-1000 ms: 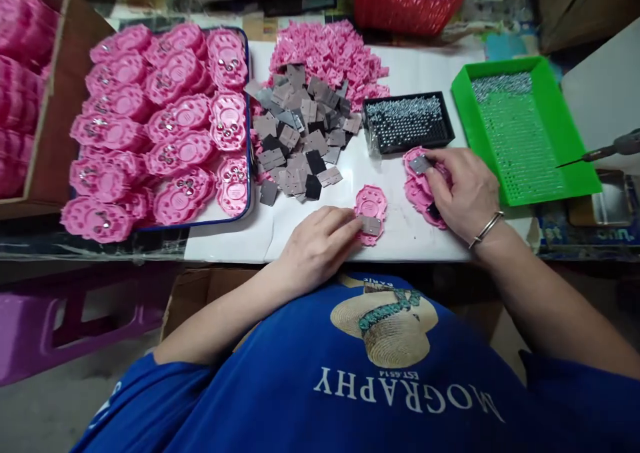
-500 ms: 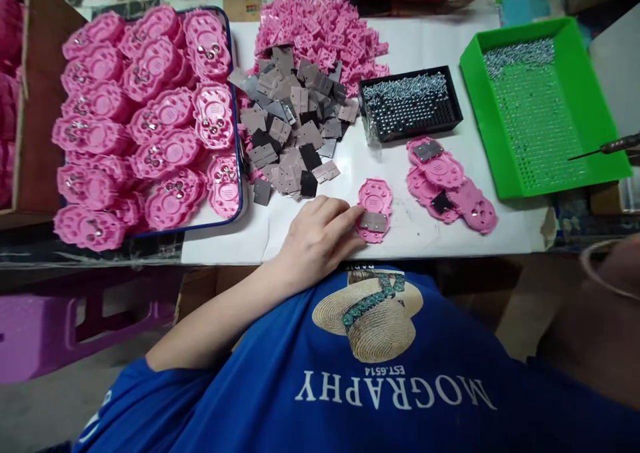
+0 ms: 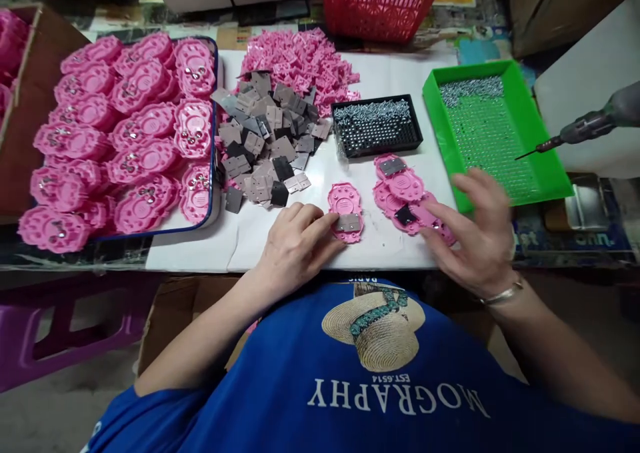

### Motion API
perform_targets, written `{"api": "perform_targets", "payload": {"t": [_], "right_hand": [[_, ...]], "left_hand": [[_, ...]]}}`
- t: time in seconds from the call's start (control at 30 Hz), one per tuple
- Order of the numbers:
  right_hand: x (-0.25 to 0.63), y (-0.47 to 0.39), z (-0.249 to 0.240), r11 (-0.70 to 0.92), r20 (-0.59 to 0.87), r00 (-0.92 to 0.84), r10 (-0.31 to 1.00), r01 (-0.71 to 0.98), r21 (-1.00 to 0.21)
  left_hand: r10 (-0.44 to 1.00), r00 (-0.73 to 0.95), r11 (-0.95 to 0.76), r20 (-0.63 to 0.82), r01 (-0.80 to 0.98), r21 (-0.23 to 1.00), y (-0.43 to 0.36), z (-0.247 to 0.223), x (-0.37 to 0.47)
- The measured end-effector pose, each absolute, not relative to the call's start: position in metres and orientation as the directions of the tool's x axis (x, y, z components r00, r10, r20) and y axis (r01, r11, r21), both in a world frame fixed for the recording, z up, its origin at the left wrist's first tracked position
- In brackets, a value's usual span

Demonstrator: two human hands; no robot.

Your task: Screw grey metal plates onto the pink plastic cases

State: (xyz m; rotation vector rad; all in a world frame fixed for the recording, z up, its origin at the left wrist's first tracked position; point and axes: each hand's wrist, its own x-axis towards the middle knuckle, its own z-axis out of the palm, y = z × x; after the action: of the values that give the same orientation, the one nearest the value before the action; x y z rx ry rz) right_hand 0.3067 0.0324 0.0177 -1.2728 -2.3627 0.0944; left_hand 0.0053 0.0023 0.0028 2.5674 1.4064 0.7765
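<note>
My left hand (image 3: 295, 243) rests at the table's front edge, its thumb and index finger gripping the left side of a pink plastic shell (image 3: 345, 198). A grey metal plate (image 3: 349, 223) lies across the lower part of that shell. My right hand (image 3: 475, 236), with a bracelet at the wrist, is spread with its fingers apart beside a small heap of pink shells (image 3: 407, 185). Its thumb and index finger are around the heap's right end, and nothing is gripped between them. Two shells in the heap carry metal plates.
Behind lie loose metal plates (image 3: 265, 140), small pink parts (image 3: 300, 60) and a black screw tray (image 3: 377, 126). A green tray (image 3: 545, 166) stands right, below a power screwdriver (image 3: 590, 126). Stacked shells fill a blue-rimmed tray (image 3: 216, 106) at left. A red basket (image 3: 380, 6) stands behind.
My right hand has come in from the right edge to the heap of shells, its fingers spread. My left hand still holds the shell. The view has shifted, showing more of the basket and screwdriver.
</note>
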Motion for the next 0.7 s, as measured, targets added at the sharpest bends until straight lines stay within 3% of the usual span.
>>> {"api": "perform_targets", "payload": {"t": [0.07, 0.17, 0.3, 0.53, 0.63, 0.7], "right_hand": [[0.295, 0.037, 0.010, 0.605, 0.376, -0.510, 0.774, 0.770, -0.202], [0.282, 0.040, 0.002, 0.579, 0.336, -0.498, 0.799, 0.789, -0.207], [0.282, 0.039, 0.002, 0.550, 0.411, -0.445, 0.796, 0.815, -0.181], [0.268, 0.046, -0.005, 0.385, 0.417, -0.322, 0.850, 0.920, -0.076], [0.261, 0.043, -0.001, 0.408, 0.445, -0.311, 0.840, 0.903, -0.138], [0.269, 0.040, 0.012, 0.429, 0.436, -0.291, 0.852, 0.864, -0.263]], "left_hand": [[0.808, 0.451, -0.575, 0.379, 0.744, 0.340, 0.002, 0.004, 0.003], [0.811, 0.461, -0.576, 0.360, 0.740, 0.348, -0.001, 0.005, -0.002], [0.819, 0.453, -0.566, 0.352, 0.739, 0.365, -0.003, 0.004, -0.008], [0.793, 0.487, -0.603, 0.366, 0.709, 0.366, -0.002, 0.003, -0.012], [0.765, 0.525, -0.640, 0.373, 0.678, 0.360, 0.000, 0.003, -0.005], [0.761, 0.537, -0.647, 0.365, 0.676, 0.353, 0.002, 0.003, 0.001]]}}
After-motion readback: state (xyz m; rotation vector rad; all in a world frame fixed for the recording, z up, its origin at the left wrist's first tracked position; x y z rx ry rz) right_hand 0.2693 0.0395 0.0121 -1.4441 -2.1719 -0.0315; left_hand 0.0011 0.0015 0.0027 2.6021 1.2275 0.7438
